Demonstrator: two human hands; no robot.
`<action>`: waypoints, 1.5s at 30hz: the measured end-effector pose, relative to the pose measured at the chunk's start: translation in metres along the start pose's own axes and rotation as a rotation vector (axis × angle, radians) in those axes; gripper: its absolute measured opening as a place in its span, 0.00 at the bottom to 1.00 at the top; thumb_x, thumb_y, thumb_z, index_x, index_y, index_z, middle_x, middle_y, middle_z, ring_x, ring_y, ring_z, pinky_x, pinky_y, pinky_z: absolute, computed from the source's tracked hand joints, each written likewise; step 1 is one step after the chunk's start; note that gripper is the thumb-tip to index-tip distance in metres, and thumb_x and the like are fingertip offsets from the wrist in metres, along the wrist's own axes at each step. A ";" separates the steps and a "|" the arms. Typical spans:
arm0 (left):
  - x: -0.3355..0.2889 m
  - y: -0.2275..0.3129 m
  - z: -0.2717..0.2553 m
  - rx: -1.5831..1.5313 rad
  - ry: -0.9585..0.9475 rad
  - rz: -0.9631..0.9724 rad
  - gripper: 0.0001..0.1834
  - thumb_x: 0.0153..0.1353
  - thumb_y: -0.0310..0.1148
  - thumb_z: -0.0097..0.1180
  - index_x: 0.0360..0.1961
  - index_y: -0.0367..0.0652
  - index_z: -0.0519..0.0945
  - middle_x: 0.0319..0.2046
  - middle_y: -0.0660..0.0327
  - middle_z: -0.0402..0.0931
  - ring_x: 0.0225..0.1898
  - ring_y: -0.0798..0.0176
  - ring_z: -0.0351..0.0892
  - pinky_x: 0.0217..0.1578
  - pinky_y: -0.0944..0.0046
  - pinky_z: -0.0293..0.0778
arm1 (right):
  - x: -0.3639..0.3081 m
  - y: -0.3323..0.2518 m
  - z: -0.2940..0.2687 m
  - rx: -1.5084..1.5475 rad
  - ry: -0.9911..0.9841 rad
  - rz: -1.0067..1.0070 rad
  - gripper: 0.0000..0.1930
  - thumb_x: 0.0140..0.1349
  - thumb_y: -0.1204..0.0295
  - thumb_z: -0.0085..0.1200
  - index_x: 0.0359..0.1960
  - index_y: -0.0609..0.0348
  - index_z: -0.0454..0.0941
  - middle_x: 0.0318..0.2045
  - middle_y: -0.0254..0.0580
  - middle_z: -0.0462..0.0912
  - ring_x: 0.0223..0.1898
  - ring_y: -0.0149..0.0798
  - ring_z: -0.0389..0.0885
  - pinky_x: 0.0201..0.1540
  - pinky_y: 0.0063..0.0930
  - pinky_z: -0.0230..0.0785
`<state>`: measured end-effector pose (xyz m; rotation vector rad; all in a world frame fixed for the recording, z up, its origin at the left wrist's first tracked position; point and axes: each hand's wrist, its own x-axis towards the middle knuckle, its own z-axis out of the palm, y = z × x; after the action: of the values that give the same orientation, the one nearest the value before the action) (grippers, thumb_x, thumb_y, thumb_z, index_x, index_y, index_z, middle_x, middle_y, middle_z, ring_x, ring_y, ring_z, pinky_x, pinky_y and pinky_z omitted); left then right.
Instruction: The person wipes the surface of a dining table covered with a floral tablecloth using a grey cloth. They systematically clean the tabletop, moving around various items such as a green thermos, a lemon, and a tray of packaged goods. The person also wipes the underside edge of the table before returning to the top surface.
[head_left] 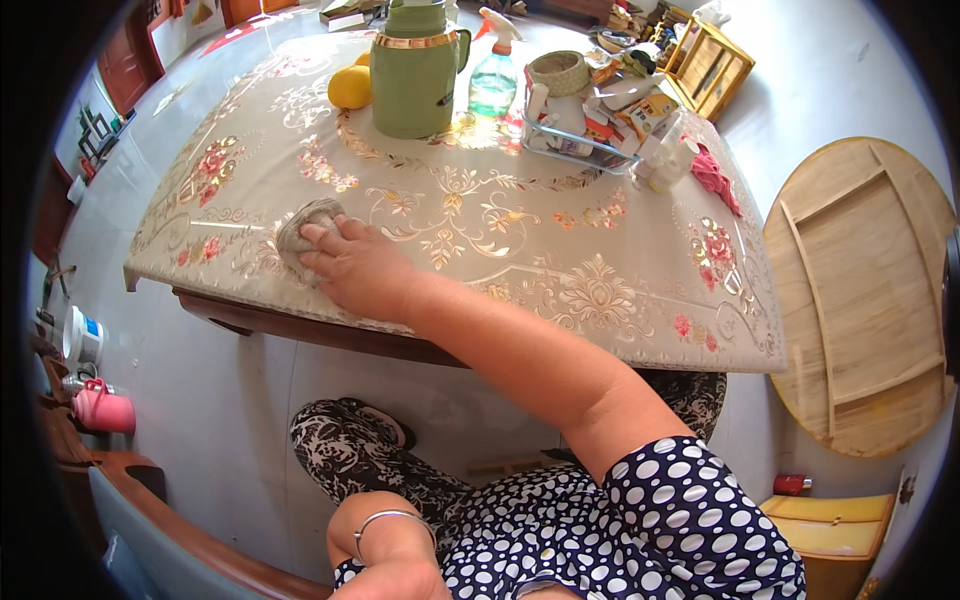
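Note:
My right hand presses a folded grey-beige cloth onto the tablecloth, near the table's left front part. Its fingers lie over the cloth's right side, and my bare forearm reaches across the front edge. My left hand is low in the picture, close to my body, with a silver bangle at the wrist. Its fingers are hidden. The tablecloth is shiny beige with gold and pink flowers. Farther back stand a green thermos jug, a yellow round fruit and a spray bottle with bluish-green liquid.
A clear plastic basket full of packets stands at the back right, beside a pinkish-red cloth. A round wooden board leans right of the table. At left are a white bucket, a pink pail and a wood-framed chair.

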<state>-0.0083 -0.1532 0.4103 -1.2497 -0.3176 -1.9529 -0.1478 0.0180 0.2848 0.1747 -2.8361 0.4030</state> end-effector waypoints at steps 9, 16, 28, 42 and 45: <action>-0.014 -0.015 0.006 -0.083 0.004 0.060 0.14 0.58 0.29 0.60 0.44 0.48 0.72 0.39 0.70 0.67 0.42 0.66 0.67 0.42 0.65 0.67 | -0.050 0.097 -0.039 -0.169 0.055 0.348 0.22 0.65 0.59 0.44 0.61 0.42 0.69 0.69 0.34 0.56 0.66 0.48 0.60 0.66 0.40 0.55; -0.020 -0.007 0.018 -0.126 -0.071 -0.164 0.15 0.57 0.29 0.62 0.43 0.51 0.71 0.39 0.72 0.67 0.42 0.67 0.68 0.41 0.65 0.70 | -0.187 0.180 -0.083 -0.324 0.292 0.408 0.20 0.61 0.63 0.49 0.56 0.48 0.73 0.66 0.40 0.63 0.64 0.45 0.63 0.66 0.43 0.54; -0.036 -0.004 0.024 -0.038 -0.125 -0.157 0.12 0.59 0.30 0.60 0.43 0.52 0.72 0.40 0.71 0.67 0.44 0.66 0.67 0.40 0.63 0.72 | -0.567 0.259 -0.187 -0.857 0.181 1.187 0.20 0.64 0.62 0.45 0.56 0.52 0.74 0.64 0.45 0.64 0.63 0.47 0.63 0.64 0.41 0.56; 0.007 -0.070 -0.091 0.832 0.073 0.002 0.25 0.70 0.43 0.41 0.43 0.27 0.76 0.44 0.45 0.77 0.41 0.53 0.78 0.42 0.61 0.74 | -0.485 0.145 -0.159 -0.560 0.316 1.030 0.19 0.60 0.69 0.52 0.54 0.54 0.76 0.62 0.43 0.67 0.60 0.52 0.64 0.64 0.42 0.56; 0.014 -0.092 -0.116 1.002 0.182 -0.247 0.19 0.70 0.37 0.43 0.45 0.29 0.76 0.43 0.49 0.78 0.43 0.57 0.78 0.43 0.62 0.74 | -0.423 0.115 -0.146 -0.483 0.302 0.833 0.18 0.60 0.69 0.53 0.53 0.55 0.77 0.63 0.44 0.67 0.60 0.53 0.65 0.64 0.42 0.57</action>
<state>-0.1538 -0.1658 0.3832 -0.3820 -1.2123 -1.6842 0.2750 0.2040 0.2715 -1.0781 -2.4737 -0.1157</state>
